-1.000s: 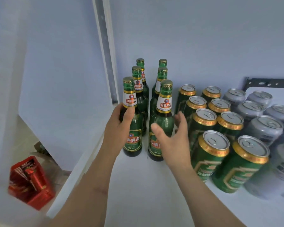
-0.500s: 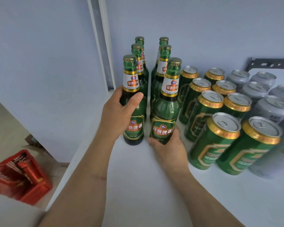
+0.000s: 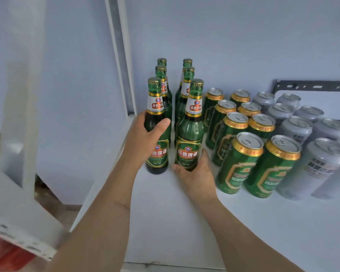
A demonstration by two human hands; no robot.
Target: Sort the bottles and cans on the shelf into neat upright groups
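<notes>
I take the white shelf (image 3: 165, 222) as my landmark. On it the sorting looks nearly finished to me: toward its back right stand the silver cans (image 3: 294, 128) in two upright rows, inboard of them the green cans (image 3: 238, 163) in two rows, and near the shelf's left edge the green bottles (image 3: 182, 99) in two files, all upright as far as I can see.

What seems left is squaring the two front bottles. My left hand (image 3: 145, 142) wraps the body of the front left bottle (image 3: 157, 126), thumb across the glass. My right hand (image 3: 196, 173) cups the base of the front right bottle (image 3: 190, 130), fingers curled round its foot.

Room: the front of the shelf before the bottles is bare. The left bottle stands close to the shelf's left edge, with a drop beside it; the right bottle is just beside the nearest green can, so I would nudge gently.
</notes>
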